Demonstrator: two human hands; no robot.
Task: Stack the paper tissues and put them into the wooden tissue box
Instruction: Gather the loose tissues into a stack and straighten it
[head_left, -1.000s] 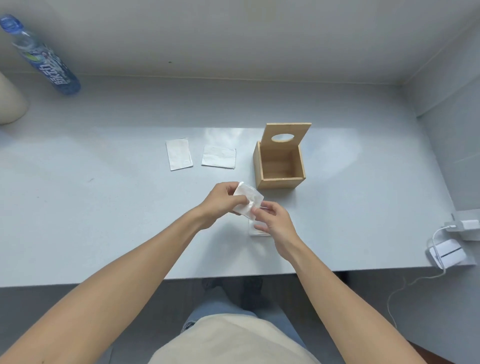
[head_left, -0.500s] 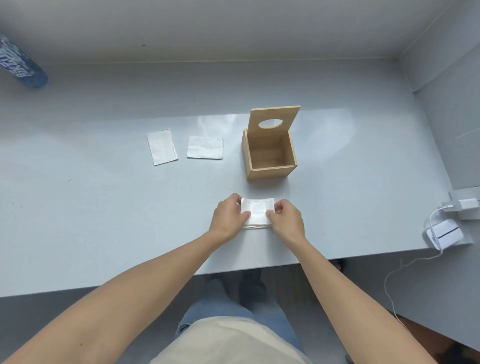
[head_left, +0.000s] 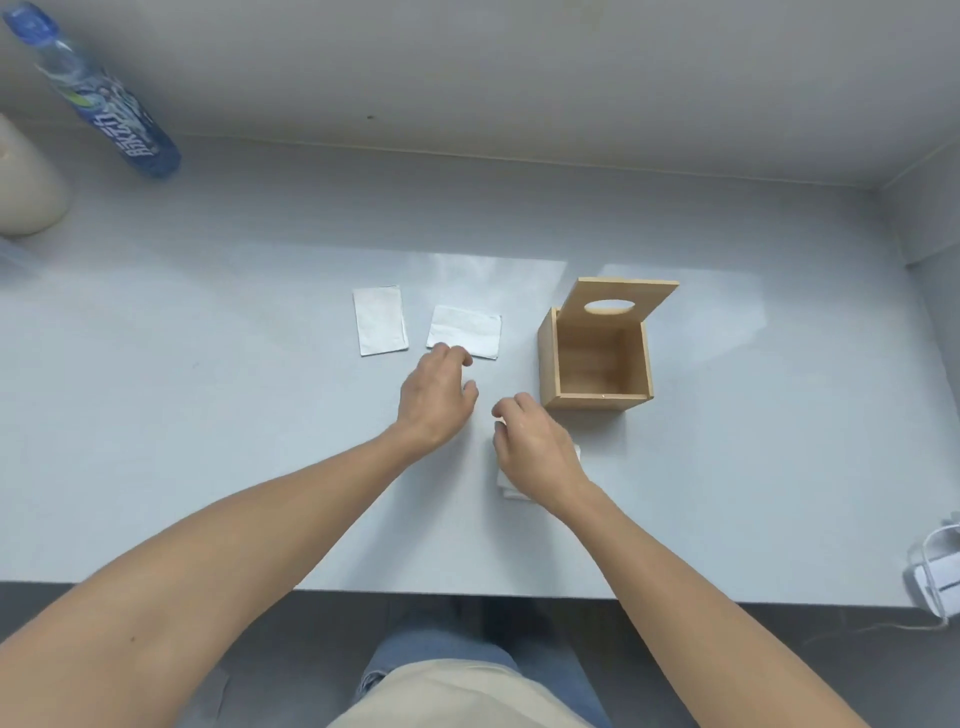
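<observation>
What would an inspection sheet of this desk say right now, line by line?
Surface: pale grey table, glare patch mid-desk.
Job's things: wooden tissue box open, lid upright, looks empty; two tissues lying flat and apart; tissue stack mostly hidden under the right hand.
Clutter: blue water bottle and a cream object, far left.
Hands: left hand reaching to the nearer tissue, fingers at its edge; right hand over the stack, holding nothing.
Cables: white cable and charger, right edge.
Surroundings: grey walls; person's lap below.
</observation>
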